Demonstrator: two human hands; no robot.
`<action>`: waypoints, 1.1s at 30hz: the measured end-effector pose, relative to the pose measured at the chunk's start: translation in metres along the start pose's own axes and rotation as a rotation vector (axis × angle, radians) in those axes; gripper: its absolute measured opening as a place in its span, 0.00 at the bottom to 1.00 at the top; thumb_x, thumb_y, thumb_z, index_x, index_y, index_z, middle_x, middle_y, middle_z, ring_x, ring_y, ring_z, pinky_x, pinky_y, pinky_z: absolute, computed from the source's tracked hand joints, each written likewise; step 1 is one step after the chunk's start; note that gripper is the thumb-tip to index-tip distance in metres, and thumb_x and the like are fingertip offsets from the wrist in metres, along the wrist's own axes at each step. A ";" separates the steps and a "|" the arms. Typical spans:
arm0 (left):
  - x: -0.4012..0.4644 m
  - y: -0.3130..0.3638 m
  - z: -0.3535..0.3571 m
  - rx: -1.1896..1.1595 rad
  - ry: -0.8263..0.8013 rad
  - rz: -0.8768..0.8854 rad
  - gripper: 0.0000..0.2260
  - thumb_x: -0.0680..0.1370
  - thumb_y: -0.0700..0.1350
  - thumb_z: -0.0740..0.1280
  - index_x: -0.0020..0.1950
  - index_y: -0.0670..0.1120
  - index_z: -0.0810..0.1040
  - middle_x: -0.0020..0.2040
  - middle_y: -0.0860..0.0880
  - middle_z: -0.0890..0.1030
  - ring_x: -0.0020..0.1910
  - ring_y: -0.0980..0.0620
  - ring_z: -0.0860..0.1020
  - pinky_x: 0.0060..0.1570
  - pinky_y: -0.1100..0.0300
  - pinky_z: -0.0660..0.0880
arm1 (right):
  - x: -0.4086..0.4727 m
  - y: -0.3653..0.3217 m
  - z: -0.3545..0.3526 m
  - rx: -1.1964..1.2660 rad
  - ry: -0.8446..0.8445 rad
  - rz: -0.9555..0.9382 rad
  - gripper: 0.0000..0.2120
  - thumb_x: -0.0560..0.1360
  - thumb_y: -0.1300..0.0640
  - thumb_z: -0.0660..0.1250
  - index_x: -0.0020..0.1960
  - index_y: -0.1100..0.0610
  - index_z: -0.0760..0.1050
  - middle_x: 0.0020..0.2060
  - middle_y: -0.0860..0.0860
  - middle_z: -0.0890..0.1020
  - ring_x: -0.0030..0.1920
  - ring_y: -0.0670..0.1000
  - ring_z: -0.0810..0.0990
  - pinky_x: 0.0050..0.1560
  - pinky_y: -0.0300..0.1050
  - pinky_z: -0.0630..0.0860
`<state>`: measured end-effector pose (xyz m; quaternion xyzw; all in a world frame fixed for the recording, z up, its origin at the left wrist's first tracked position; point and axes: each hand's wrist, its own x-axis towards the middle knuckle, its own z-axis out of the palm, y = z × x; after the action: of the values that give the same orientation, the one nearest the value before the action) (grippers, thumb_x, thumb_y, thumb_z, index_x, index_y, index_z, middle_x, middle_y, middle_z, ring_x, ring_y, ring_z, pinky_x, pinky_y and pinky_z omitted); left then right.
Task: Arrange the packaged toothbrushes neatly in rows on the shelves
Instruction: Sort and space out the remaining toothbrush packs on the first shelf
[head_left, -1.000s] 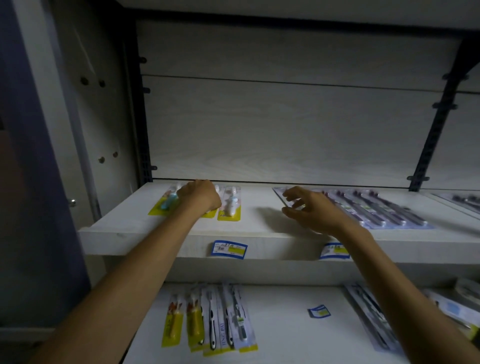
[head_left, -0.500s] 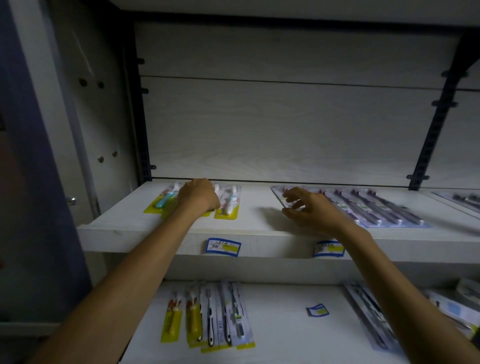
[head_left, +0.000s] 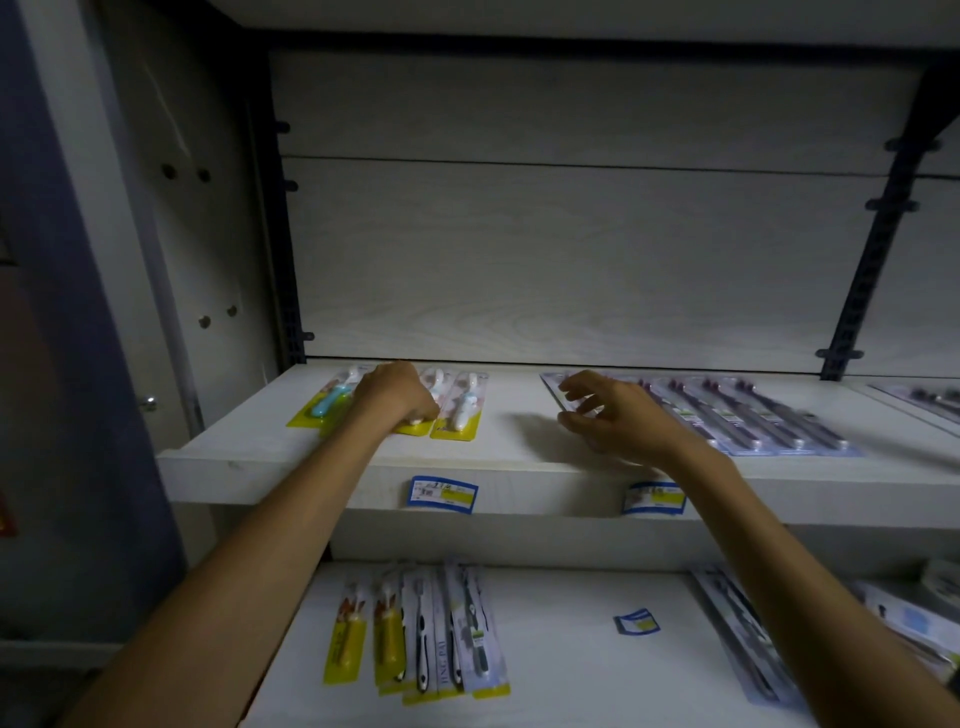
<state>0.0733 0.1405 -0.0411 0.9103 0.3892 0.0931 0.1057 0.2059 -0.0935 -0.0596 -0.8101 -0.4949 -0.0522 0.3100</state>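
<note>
Left hand (head_left: 397, 392) rests curled on yellow toothbrush packs (head_left: 460, 408), grip unclear; right hand (head_left: 618, 415), fingers spread, touches purple packs (head_left: 727, 415).

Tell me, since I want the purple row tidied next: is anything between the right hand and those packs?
Nothing visible. The right hand hovers open over the left end of the purple toothbrush packs on the upper shelf, fingers spread. The left hand rests apart, on the yellow-backed packs.
</note>
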 end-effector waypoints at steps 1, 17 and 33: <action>0.001 -0.002 0.001 -0.020 -0.008 0.000 0.21 0.73 0.52 0.71 0.59 0.40 0.74 0.54 0.41 0.78 0.51 0.43 0.77 0.45 0.56 0.72 | 0.000 0.000 0.000 0.000 -0.001 0.001 0.20 0.76 0.53 0.67 0.66 0.56 0.70 0.61 0.52 0.77 0.53 0.49 0.78 0.52 0.47 0.79; 0.004 -0.031 0.007 -0.788 0.009 0.102 0.19 0.69 0.42 0.78 0.57 0.50 0.78 0.55 0.48 0.76 0.47 0.46 0.78 0.31 0.55 0.80 | 0.013 -0.009 0.002 -0.006 -0.037 0.001 0.20 0.77 0.51 0.66 0.67 0.55 0.70 0.61 0.52 0.77 0.55 0.50 0.78 0.56 0.47 0.78; -0.004 -0.049 -0.002 -1.060 0.002 0.338 0.20 0.76 0.33 0.67 0.65 0.47 0.78 0.59 0.49 0.77 0.48 0.58 0.77 0.41 0.75 0.74 | 0.032 -0.036 0.035 -0.042 -0.076 0.128 0.20 0.76 0.50 0.66 0.66 0.56 0.71 0.59 0.52 0.78 0.53 0.51 0.79 0.57 0.47 0.76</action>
<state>0.0365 0.1710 -0.0525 0.7823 0.1380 0.2926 0.5323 0.1841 -0.0383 -0.0587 -0.8476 -0.4524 -0.0120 0.2770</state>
